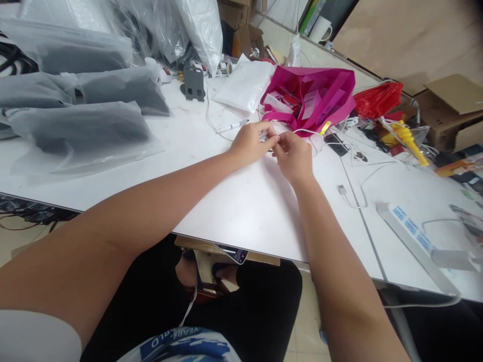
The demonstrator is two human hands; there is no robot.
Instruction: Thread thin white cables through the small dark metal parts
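My left hand point(249, 144) and my right hand point(296, 157) meet over the white table point(241, 206), fingertips pinched together. Between them is something small that the fingers mostly hide; a bit of clear or silvery material shows beside the left fingers. A thin white cable point(306, 131) runs just behind my right hand, but I cannot tell whether it reaches the fingers. Just beyond my left hand lies a white pen point(232, 126) with a dark tip. A magenta bag point(345, 88), open and filled with packets, rests behind both hands.
Frosted bags point(85, 130) with dark contents cover the left side. A black stand point(193, 83) and a white plastic mailer point(247, 83) are at the back. On the right are a USB cable point(341, 190), a power strip point(411, 236), a yellow tool point(409, 143) and a cardboard box point(455, 95).
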